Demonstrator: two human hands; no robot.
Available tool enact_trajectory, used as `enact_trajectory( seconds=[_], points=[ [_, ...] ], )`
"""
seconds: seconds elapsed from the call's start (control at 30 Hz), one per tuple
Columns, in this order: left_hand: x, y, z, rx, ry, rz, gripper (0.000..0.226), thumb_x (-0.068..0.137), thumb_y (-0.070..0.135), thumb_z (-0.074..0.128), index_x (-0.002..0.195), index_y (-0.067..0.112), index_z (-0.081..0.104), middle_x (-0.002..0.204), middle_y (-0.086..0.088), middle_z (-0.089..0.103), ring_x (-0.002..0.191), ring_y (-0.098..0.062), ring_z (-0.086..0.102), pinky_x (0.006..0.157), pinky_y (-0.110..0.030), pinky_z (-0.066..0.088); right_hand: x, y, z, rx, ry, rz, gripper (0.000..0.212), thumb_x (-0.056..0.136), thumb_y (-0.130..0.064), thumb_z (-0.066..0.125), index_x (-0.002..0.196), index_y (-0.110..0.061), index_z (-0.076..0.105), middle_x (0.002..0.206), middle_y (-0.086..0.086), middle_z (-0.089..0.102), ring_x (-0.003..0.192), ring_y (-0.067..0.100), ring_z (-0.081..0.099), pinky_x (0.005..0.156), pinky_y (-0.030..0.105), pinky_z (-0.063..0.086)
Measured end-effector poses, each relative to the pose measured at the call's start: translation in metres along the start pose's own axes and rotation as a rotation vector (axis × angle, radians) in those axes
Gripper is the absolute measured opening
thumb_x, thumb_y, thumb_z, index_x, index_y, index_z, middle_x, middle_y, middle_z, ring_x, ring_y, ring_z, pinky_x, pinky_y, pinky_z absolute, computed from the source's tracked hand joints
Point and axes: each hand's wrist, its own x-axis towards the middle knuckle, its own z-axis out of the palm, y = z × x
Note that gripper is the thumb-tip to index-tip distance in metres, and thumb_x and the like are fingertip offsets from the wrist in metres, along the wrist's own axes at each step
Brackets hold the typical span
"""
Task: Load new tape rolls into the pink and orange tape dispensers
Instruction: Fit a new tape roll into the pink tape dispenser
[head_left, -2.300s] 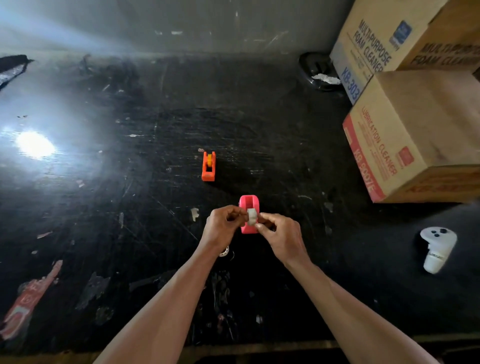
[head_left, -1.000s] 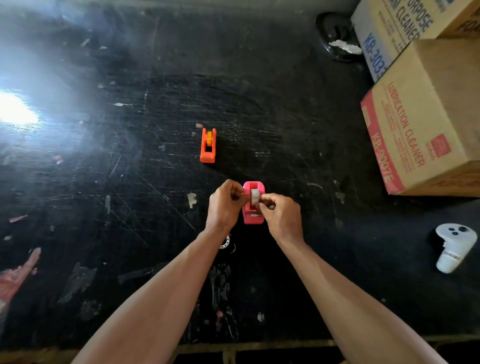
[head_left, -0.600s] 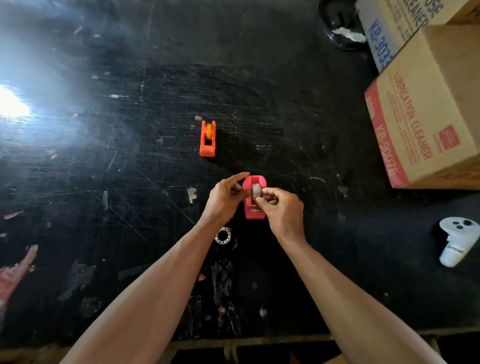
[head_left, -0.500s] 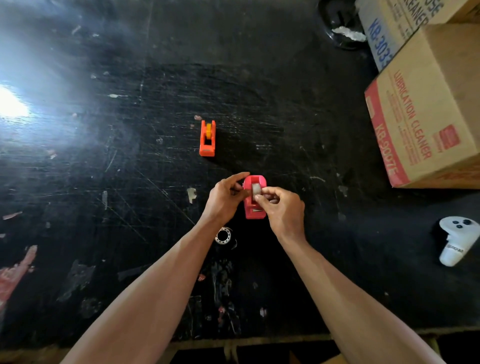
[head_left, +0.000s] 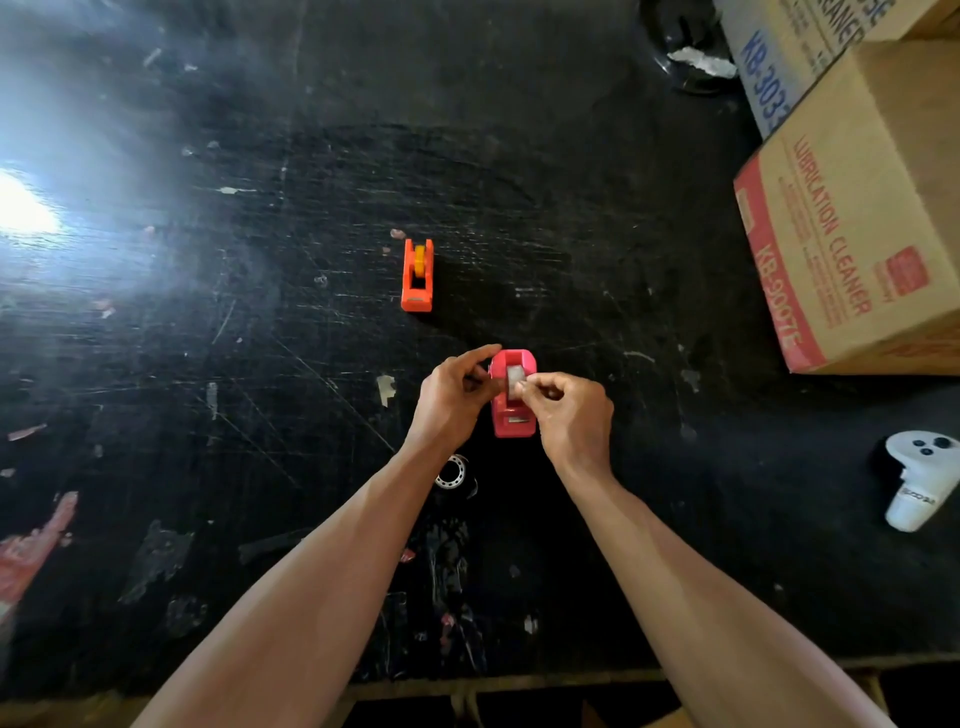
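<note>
Your hands meet at the pink dispenser (head_left: 511, 397), just below the middle of the frame. Your right hand (head_left: 569, 415) pinches the pale tape roll (head_left: 516, 378) over the dispenser's open cradle; your left hand (head_left: 454, 397) has its grip pressed to the dispenser's left side, steadying it. Whether the roll is fully seated you cannot tell from here.

The likely trouble: the roll may go in crooked and jam against the cradle walls, or the light dispenser may skid on the slick black counter (head_left: 571, 208) if your left hand eases off. A loose tape end could also stick to your fingers.

The orange dispenser (head_left: 417, 280) stands apart, above and left of centre. A small ring (head_left: 452, 473) lies just under your left wrist; mind it when you draw back. The cardboard box (head_left: 857, 234) and white controller (head_left: 919, 478) sit far right. The counter's near edge runs along the bottom, and open room lies left.
</note>
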Motion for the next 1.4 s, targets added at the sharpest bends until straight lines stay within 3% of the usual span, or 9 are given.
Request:
enact_trajectory(
  seconds=[0.17,0.43,0.6,0.83,1.03,1.17,1.4],
  points=[
    [-0.001,0.001,0.0,0.001,0.005,0.012,0.049,0.09,0.016,0.078,0.136,0.024,0.066,0.097,0.003,0.061,0.079,0.0,0.06,0.076,0.0,0.045,0.001,0.001,0.001,-0.016,0.011,0.011,0.008,0.091,-0.029,0.077,0.087,-0.024,0.082,0.083,-0.01,0.079,0.079,0.004,0.074,0.071,0.016,0.055],
    [0.0,0.002,0.0,0.051,-0.02,-0.005,0.052,0.094,0.019,0.074,0.142,0.029,0.06,0.103,0.002,0.061,0.091,-0.003,0.059,0.075,0.001,0.042,-0.001,0.003,-0.002,-0.042,0.009,0.023,0.01,0.092,-0.028,0.076,0.087,-0.022,0.082,0.082,-0.01,0.078,0.077,0.002,0.072,0.07,0.016,0.055],
    [0.0,0.001,0.0,0.035,-0.028,-0.025,0.051,0.094,0.019,0.073,0.142,0.029,0.061,0.104,0.0,0.061,0.092,-0.003,0.06,0.083,-0.009,0.042,-0.006,0.005,-0.004,0.014,-0.022,0.059,0.008,0.091,-0.022,0.078,0.084,-0.019,0.081,0.077,-0.012,0.075,0.072,-0.001,0.07,0.066,0.01,0.051],
    [0.002,-0.002,0.001,0.031,-0.029,-0.038,0.05,0.094,0.019,0.074,0.141,0.031,0.062,0.109,-0.008,0.065,0.098,-0.009,0.062,0.076,-0.003,0.041,-0.012,0.01,-0.01,0.049,-0.08,0.103,0.009,0.09,-0.024,0.079,0.085,-0.018,0.082,0.082,-0.007,0.078,0.082,0.007,0.074,0.079,0.022,0.058],
    [0.001,0.0,0.001,0.03,-0.033,-0.045,0.05,0.093,0.021,0.075,0.14,0.031,0.063,0.105,-0.004,0.066,0.098,-0.009,0.063,0.081,-0.007,0.043,-0.019,0.015,-0.012,0.041,-0.103,0.125,0.008,0.091,-0.02,0.078,0.084,-0.017,0.082,0.081,-0.006,0.079,0.081,0.008,0.075,0.08,0.025,0.06],
    [0.0,0.001,0.001,0.0,-0.024,-0.052,0.049,0.092,0.019,0.076,0.138,0.03,0.065,0.097,0.004,0.062,0.099,-0.013,0.064,0.097,-0.026,0.05,-0.023,0.015,-0.013,0.034,-0.106,0.115,0.01,0.092,-0.018,0.076,0.083,-0.018,0.082,0.08,-0.011,0.077,0.078,0.003,0.073,0.076,0.019,0.057],
    [0.0,0.002,0.001,-0.005,-0.022,-0.059,0.048,0.092,0.018,0.075,0.138,0.029,0.065,0.1,-0.001,0.064,0.097,-0.014,0.066,0.095,-0.027,0.052,-0.024,0.016,-0.012,0.007,-0.097,0.109,0.01,0.092,-0.018,0.076,0.083,-0.018,0.082,0.077,-0.011,0.077,0.076,0.005,0.074,0.075,0.022,0.059]
  ],
)
